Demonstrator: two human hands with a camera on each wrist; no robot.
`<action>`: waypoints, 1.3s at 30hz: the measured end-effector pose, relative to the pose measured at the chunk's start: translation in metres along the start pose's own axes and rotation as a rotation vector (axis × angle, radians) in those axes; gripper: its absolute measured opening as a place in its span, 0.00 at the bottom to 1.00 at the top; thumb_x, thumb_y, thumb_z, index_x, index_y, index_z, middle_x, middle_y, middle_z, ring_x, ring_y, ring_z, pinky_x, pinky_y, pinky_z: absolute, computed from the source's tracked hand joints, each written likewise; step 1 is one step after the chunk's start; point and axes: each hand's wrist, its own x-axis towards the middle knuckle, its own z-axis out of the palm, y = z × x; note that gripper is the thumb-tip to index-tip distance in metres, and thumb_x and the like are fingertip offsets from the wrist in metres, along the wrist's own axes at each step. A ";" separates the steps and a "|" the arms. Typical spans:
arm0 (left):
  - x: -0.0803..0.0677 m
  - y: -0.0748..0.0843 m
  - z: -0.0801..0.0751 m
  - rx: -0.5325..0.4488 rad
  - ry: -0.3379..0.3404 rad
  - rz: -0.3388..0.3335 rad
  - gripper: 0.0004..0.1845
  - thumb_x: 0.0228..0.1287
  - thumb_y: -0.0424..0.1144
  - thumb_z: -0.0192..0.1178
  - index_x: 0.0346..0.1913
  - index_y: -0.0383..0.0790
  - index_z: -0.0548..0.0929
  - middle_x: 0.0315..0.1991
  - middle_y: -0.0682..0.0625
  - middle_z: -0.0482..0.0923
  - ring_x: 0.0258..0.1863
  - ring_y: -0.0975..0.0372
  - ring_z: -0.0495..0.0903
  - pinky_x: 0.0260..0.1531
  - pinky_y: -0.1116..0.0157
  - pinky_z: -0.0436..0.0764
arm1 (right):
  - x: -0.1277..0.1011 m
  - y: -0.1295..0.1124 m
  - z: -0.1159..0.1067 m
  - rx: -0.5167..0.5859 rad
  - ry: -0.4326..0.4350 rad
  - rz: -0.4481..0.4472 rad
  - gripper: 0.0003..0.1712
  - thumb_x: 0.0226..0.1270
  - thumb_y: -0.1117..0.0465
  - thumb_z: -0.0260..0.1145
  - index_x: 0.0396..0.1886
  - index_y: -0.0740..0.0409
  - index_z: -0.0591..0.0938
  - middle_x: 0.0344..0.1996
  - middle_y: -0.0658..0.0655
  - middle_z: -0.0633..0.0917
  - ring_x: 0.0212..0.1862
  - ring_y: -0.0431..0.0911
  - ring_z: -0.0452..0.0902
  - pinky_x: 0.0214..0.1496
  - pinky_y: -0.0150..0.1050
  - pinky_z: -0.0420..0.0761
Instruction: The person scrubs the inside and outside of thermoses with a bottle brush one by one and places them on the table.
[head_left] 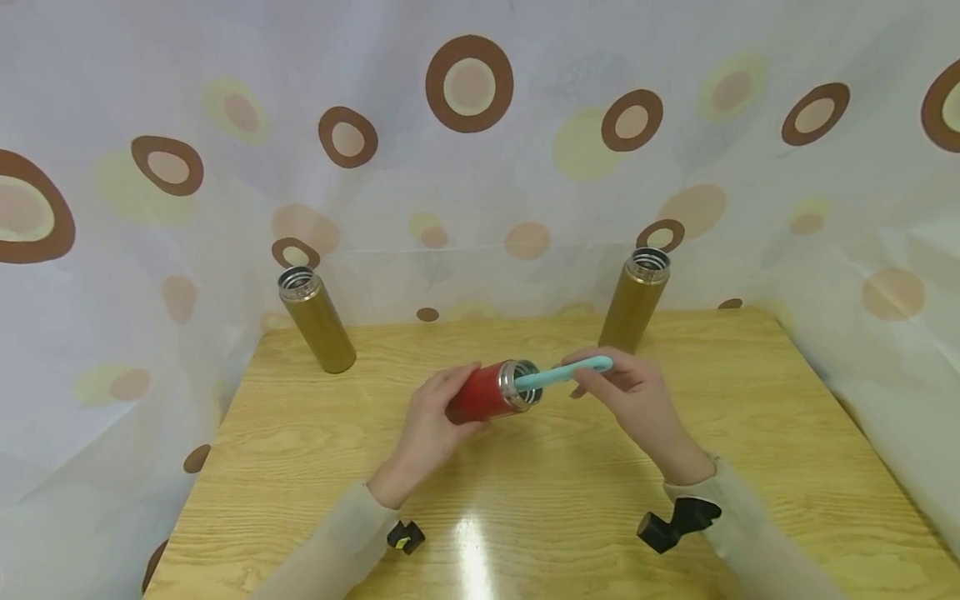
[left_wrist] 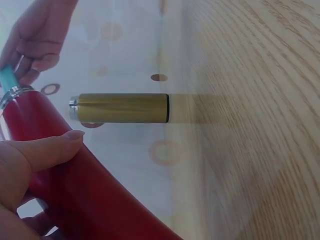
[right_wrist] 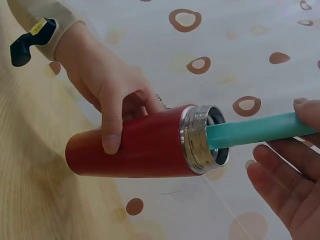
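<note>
A red thermos bottle [head_left: 480, 393] with a bare metal neck lies tilted above the table, its mouth turned to the right. My left hand [head_left: 429, 425] grips its body, the thumb [left_wrist: 55, 150] across the near side. A teal handle [head_left: 557, 375] runs into the mouth; its inner end is hidden inside the bottle. My right hand [head_left: 647, 408] pinches the outer part of that handle between thumb and fingers. In the right wrist view, the teal handle [right_wrist: 255, 131] lies against the lower side of the metal neck [right_wrist: 200, 140].
Two gold thermos bottles without lids stand upright at the back of the wooden table [head_left: 300, 500]: one at the left [head_left: 318, 325], one at the right [head_left: 633, 304]. A white sheet with brown rings [head_left: 480, 183] hangs behind. Each wrist carries a small black camera mount.
</note>
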 end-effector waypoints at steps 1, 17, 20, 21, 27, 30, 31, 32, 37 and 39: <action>0.000 0.000 0.000 0.000 0.000 0.000 0.44 0.48 0.30 0.83 0.71 0.44 0.78 0.63 0.41 0.80 0.64 0.45 0.78 0.67 0.42 0.73 | 0.000 0.001 0.001 0.003 -0.010 -0.009 0.10 0.75 0.75 0.61 0.51 0.70 0.85 0.48 0.50 0.91 0.45 0.44 0.85 0.45 0.38 0.88; -0.003 -0.011 -0.004 -0.021 -0.004 -0.047 0.44 0.48 0.30 0.82 0.72 0.43 0.77 0.64 0.41 0.79 0.65 0.43 0.76 0.66 0.39 0.72 | 0.002 -0.020 -0.022 0.049 0.114 -0.039 0.10 0.77 0.74 0.59 0.51 0.76 0.83 0.44 0.53 0.92 0.40 0.46 0.87 0.47 0.36 0.87; -0.003 -0.012 -0.004 -0.013 -0.007 -0.051 0.44 0.49 0.30 0.82 0.72 0.43 0.77 0.65 0.41 0.79 0.65 0.43 0.76 0.66 0.39 0.72 | 0.003 -0.021 -0.025 0.055 0.132 -0.058 0.10 0.78 0.74 0.59 0.50 0.79 0.81 0.44 0.53 0.92 0.40 0.45 0.87 0.46 0.36 0.87; -0.003 -0.012 -0.004 -0.013 -0.008 -0.050 0.44 0.49 0.30 0.82 0.72 0.43 0.77 0.65 0.41 0.79 0.65 0.43 0.76 0.66 0.39 0.72 | 0.003 -0.021 -0.026 0.056 0.135 -0.060 0.11 0.78 0.74 0.59 0.50 0.80 0.81 0.44 0.53 0.92 0.41 0.45 0.88 0.45 0.36 0.87; -0.002 -0.009 -0.004 -0.010 -0.008 -0.059 0.44 0.49 0.31 0.82 0.72 0.45 0.77 0.65 0.41 0.79 0.65 0.43 0.76 0.66 0.39 0.72 | 0.004 -0.016 -0.026 0.058 0.118 -0.046 0.11 0.78 0.74 0.58 0.51 0.81 0.80 0.45 0.52 0.91 0.46 0.45 0.87 0.41 0.39 0.89; -0.002 -0.007 -0.004 -0.012 -0.007 -0.062 0.43 0.50 0.30 0.82 0.72 0.46 0.77 0.64 0.42 0.79 0.64 0.44 0.77 0.66 0.40 0.73 | 0.004 -0.011 -0.024 0.058 0.081 -0.031 0.10 0.78 0.74 0.58 0.51 0.77 0.81 0.46 0.52 0.91 0.47 0.44 0.87 0.40 0.40 0.89; -0.002 -0.006 -0.003 -0.012 -0.006 -0.062 0.43 0.49 0.30 0.82 0.72 0.46 0.77 0.64 0.42 0.79 0.64 0.44 0.77 0.66 0.40 0.73 | 0.004 -0.009 -0.023 0.054 0.065 -0.023 0.10 0.78 0.74 0.58 0.51 0.76 0.82 0.47 0.52 0.91 0.48 0.44 0.86 0.40 0.40 0.89; -0.002 -0.005 -0.003 -0.013 -0.007 -0.060 0.43 0.50 0.30 0.82 0.72 0.46 0.77 0.64 0.42 0.79 0.64 0.44 0.77 0.65 0.40 0.74 | 0.004 -0.007 -0.022 0.044 0.049 -0.015 0.10 0.78 0.74 0.58 0.51 0.75 0.82 0.47 0.52 0.91 0.47 0.44 0.86 0.40 0.40 0.89; -0.001 -0.002 -0.002 -0.017 -0.021 -0.038 0.43 0.51 0.30 0.81 0.72 0.45 0.77 0.63 0.42 0.79 0.64 0.45 0.77 0.65 0.41 0.75 | 0.003 -0.001 -0.012 -0.040 -0.013 0.016 0.10 0.78 0.72 0.59 0.52 0.68 0.84 0.47 0.48 0.90 0.43 0.44 0.83 0.37 0.40 0.88; -0.001 -0.001 -0.001 -0.021 -0.023 -0.033 0.43 0.51 0.30 0.81 0.72 0.45 0.77 0.63 0.42 0.79 0.64 0.46 0.78 0.64 0.41 0.75 | 0.003 0.000 -0.009 -0.063 -0.023 0.020 0.11 0.78 0.72 0.59 0.52 0.67 0.85 0.47 0.47 0.90 0.42 0.44 0.82 0.36 0.39 0.88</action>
